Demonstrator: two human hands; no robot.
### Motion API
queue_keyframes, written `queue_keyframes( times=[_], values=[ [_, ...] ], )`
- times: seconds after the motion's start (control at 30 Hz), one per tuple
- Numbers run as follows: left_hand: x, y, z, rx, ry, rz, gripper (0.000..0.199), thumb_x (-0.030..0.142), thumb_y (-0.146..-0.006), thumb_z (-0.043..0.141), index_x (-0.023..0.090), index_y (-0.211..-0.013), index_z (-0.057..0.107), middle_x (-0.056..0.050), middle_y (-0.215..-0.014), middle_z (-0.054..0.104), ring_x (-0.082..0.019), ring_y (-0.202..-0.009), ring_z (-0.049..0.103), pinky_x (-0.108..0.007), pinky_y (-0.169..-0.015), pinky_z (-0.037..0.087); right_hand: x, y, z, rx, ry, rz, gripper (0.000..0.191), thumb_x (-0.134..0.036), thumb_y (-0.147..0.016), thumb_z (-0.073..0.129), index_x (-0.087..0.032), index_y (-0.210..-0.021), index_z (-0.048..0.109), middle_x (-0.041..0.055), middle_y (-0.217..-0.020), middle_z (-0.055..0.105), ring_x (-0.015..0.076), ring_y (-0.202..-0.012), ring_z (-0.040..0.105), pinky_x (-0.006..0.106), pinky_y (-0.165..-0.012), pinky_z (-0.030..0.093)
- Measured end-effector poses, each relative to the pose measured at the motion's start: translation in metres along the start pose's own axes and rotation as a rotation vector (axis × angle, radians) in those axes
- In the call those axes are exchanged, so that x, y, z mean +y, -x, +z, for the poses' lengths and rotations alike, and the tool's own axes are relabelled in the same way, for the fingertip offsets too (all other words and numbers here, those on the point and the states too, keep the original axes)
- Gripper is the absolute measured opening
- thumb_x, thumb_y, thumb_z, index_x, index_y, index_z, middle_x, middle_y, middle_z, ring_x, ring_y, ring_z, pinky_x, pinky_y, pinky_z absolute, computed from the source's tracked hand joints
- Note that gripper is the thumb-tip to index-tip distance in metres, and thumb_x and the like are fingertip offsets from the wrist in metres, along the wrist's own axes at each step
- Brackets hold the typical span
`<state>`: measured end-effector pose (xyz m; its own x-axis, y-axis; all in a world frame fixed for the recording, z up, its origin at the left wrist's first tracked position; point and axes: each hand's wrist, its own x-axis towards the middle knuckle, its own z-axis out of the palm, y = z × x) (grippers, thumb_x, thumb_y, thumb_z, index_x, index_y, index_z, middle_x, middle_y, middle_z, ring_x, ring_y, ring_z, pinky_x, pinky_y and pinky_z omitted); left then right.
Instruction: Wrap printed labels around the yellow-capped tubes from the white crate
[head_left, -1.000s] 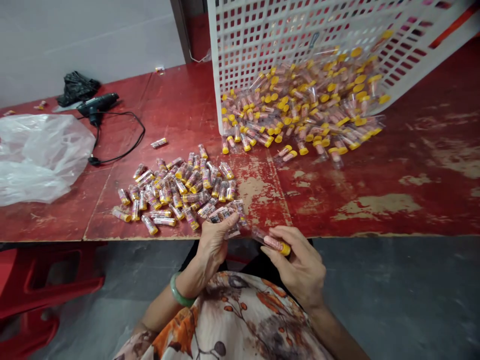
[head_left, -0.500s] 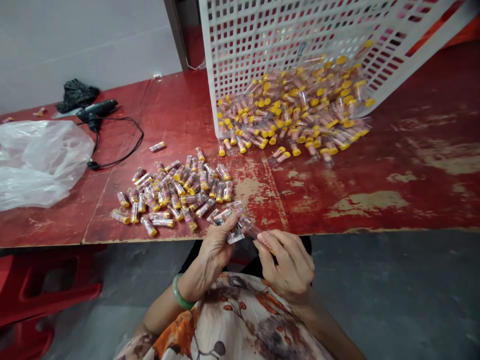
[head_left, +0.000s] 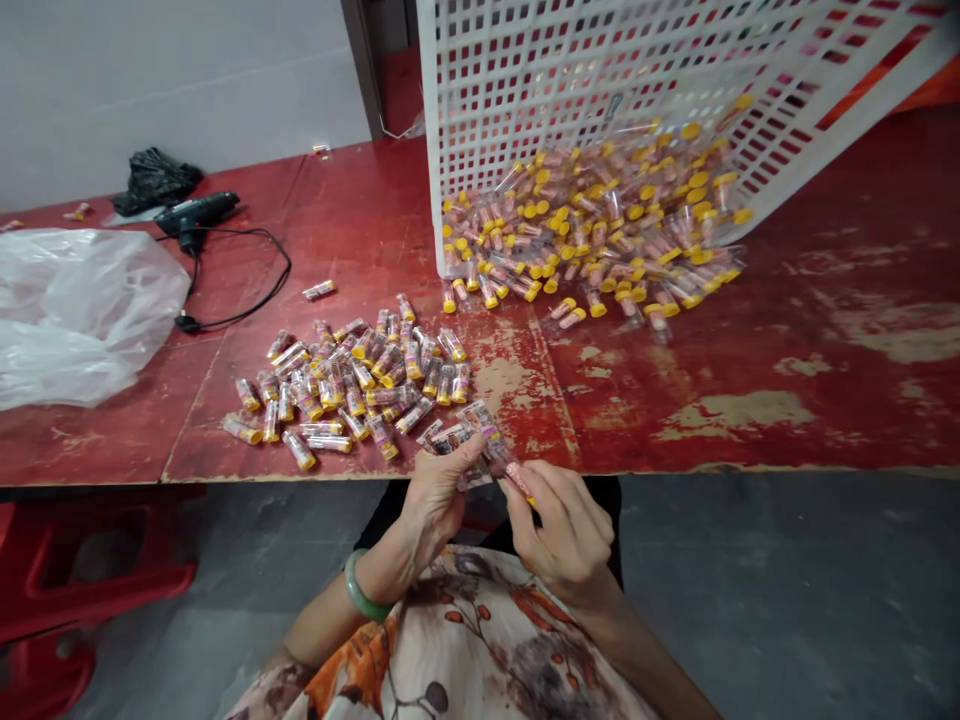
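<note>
My left hand (head_left: pixel 436 492) is closed on a few printed plastic sleeves (head_left: pixel 454 440), its thumb pressed flat on top of them. My right hand (head_left: pixel 562 525) pinches a small clear tube with pink contents and a yellow cap (head_left: pixel 517 478). The tube's far end meets a printed sleeve (head_left: pixel 487 435) at the left fingertips; how far it sits inside I cannot tell. To the left of my hands lies a pile of small labelled tubes with yellow caps (head_left: pixel 352 380) on the red table (head_left: pixel 247 270).
A white plastic basket (head_left: pixel 433 150) lies tipped at the back, with many unlabelled yellow-capped tubes (head_left: pixel 585 230) spilling from it. At the left are a clear plastic bag (head_left: pixel 82 315), a corded heat gun (head_left: pixel 199 215) and a black bag (head_left: pixel 154 180). A red stool (head_left: pixel 90 570) stands below.
My right hand has shifted slightly left, bringing the tube closer to the sleeve in my left hand. The whole view has moved slightly.
</note>
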<state>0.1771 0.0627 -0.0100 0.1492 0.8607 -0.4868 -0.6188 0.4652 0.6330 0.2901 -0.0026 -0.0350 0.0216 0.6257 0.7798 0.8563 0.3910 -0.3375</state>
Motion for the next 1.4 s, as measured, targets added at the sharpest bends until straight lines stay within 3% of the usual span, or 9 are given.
queue_keyframes(
  times=[0.27,0.4,0.47,0.6,0.8,1.0,1.2,1.4],
  values=[
    [-0.002,-0.002,-0.005,-0.062,-0.049,0.029,0.032,0.02,-0.056,0.085,0.013,-0.083,0.069,-0.003,-0.082,0.072,-0.014,-0.07,0.065,-0.026,-0.072,0.051,-0.001,-0.003,0.016,0.046,-0.063,-0.021,0.054,-0.003,-0.076,0.068,-0.016,-0.125,0.052,0.0117,-0.095,0.067,0.0235,-0.089,0.065,0.038,-0.077,0.056],
    [0.003,-0.006,-0.008,-0.028,-0.034,0.015,0.034,0.022,-0.059,0.084,0.014,-0.088,0.069,-0.002,-0.083,0.072,-0.013,-0.069,0.065,-0.026,-0.07,0.051,0.008,-0.011,0.008,-0.179,-0.35,0.103,0.043,-0.013,-0.084,0.062,-0.019,-0.126,0.052,0.0131,-0.11,0.061,0.0243,-0.101,0.061,0.041,-0.085,0.054],
    [0.005,-0.007,-0.009,-0.025,-0.031,-0.008,0.033,0.023,-0.059,0.084,0.015,-0.088,0.069,-0.002,-0.082,0.072,-0.013,-0.069,0.065,-0.026,-0.07,0.052,0.012,-0.011,0.004,-0.219,-0.471,0.193,0.038,-0.012,-0.086,0.057,-0.019,-0.123,0.055,0.0126,-0.114,0.059,0.0231,-0.104,0.06,0.04,-0.087,0.053],
    [0.005,-0.004,-0.008,-0.08,-0.081,-0.085,0.032,0.022,-0.055,0.086,0.014,-0.081,0.069,-0.002,-0.079,0.071,-0.014,-0.066,0.064,-0.026,-0.067,0.051,0.014,-0.009,0.006,-0.061,-0.482,0.296,0.032,-0.009,-0.081,0.062,-0.021,-0.111,0.06,0.0078,-0.103,0.062,0.0188,-0.09,0.062,0.033,-0.075,0.055],
    [0.001,0.004,-0.005,-0.153,-0.142,-0.179,0.034,0.028,-0.054,0.087,0.012,-0.08,0.071,-0.004,-0.073,0.07,-0.014,-0.061,0.062,-0.026,-0.062,0.05,0.011,-0.015,0.012,0.009,-0.506,0.377,0.023,-0.011,-0.078,0.065,-0.021,-0.099,0.065,0.0051,-0.093,0.065,0.0133,-0.069,0.06,0.027,-0.059,0.053],
    [-0.002,0.007,-0.004,-0.129,-0.148,-0.087,0.03,0.025,-0.056,0.086,0.013,-0.078,0.07,-0.002,-0.073,0.069,-0.011,-0.061,0.061,-0.024,-0.061,0.05,0.014,-0.012,0.017,0.089,-0.544,0.338,0.021,-0.008,-0.079,0.063,-0.022,-0.094,0.069,0.0041,-0.089,0.067,0.0153,-0.075,0.065,0.028,-0.064,0.056],
    [-0.005,0.005,-0.011,-0.095,-0.181,-0.127,0.036,0.03,-0.056,0.086,0.014,-0.083,0.069,-0.002,-0.075,0.069,-0.013,-0.058,0.062,-0.026,-0.057,0.054,0.02,-0.012,0.012,-0.145,-0.627,0.332,0.02,-0.009,-0.085,0.058,-0.021,-0.097,0.069,0.0056,-0.093,0.067,0.0148,-0.079,0.066,0.025,-0.064,0.058],
    [-0.003,0.008,-0.009,-0.086,-0.154,-0.085,0.035,0.028,-0.053,0.087,0.015,-0.082,0.07,-0.001,-0.076,0.07,-0.012,-0.062,0.062,-0.025,-0.06,0.053,0.015,-0.002,0.015,-0.018,-0.414,0.228,0.032,-0.009,-0.083,0.057,-0.022,-0.111,0.067,0.0095,-0.101,0.068,0.0188,-0.081,0.069,0.029,-0.066,0.062]
  ],
)
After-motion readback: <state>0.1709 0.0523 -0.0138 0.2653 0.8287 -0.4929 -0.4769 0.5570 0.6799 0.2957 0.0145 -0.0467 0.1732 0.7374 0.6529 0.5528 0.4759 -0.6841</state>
